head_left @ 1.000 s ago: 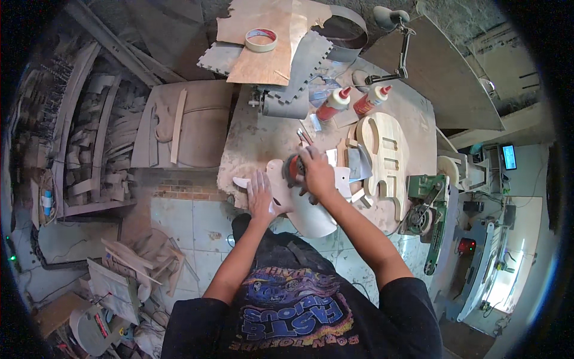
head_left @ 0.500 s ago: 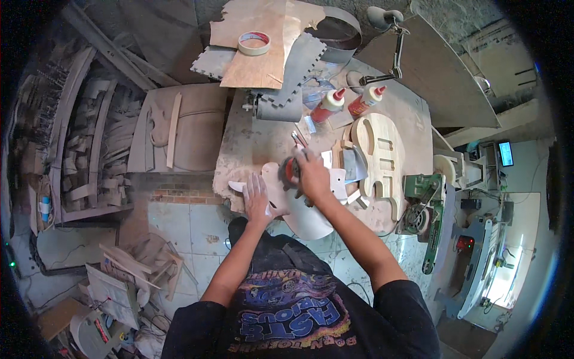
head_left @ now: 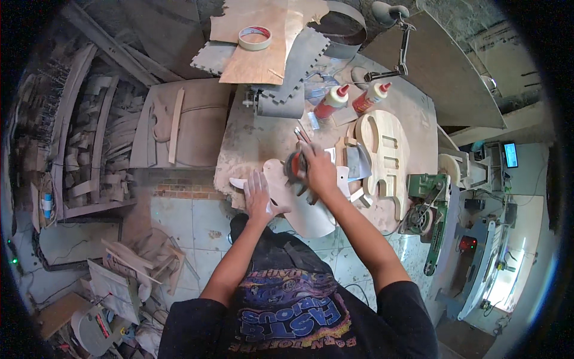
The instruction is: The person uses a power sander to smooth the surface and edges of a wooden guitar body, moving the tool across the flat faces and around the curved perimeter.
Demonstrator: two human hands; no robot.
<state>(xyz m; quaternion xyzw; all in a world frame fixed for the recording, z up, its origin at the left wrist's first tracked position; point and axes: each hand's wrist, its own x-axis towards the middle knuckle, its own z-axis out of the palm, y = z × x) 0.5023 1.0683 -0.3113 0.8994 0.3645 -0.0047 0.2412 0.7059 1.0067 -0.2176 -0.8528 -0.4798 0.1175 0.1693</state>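
Note:
A pale, white-coated electric guitar body (head_left: 315, 220) lies flat at the near edge of the worktable, partly jutting past it. My left hand (head_left: 258, 197) is spread on its left part, fingers pointing away from me and thumb out to the right. The fingers of my right hand (head_left: 321, 172) are wrapped round a black and red power sander (head_left: 293, 166), which sits on the body's upper middle. My palm and fingers hide part of the tool, and its underside cannot be seen.
An unpainted wooden guitar body (head_left: 391, 142) lies right of the work, with two glue bottles (head_left: 330, 103) behind. Masking tape (head_left: 255, 38) rests on a board at the back. A green machine (head_left: 427, 185) stands off the table's right side, below a jointed lamp (head_left: 403, 51).
My left thumb has swung out to the right over the guitar body. The sander and right hand have shifted only slightly, and the whole view has tilted a little.

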